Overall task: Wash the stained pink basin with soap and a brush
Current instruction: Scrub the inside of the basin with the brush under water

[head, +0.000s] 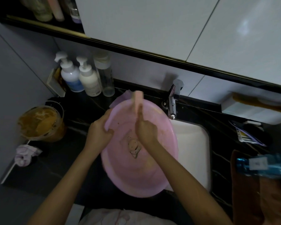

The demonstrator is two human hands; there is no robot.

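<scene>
Scrubbing step: pink basin (136, 176) set over sink (191, 143); left grip (99, 132) clasping its rim, right grip (147, 129) closed around brush (137, 99) inside it. Next, likely: firm strokes across remaining stained wall, rim held steady.

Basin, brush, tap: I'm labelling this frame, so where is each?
pink basin (136, 176): head view, bare inner floor.
brush (137, 99): head view, blurred pink upper end.
tap (172, 104): head view, chrome spout.
</scene>
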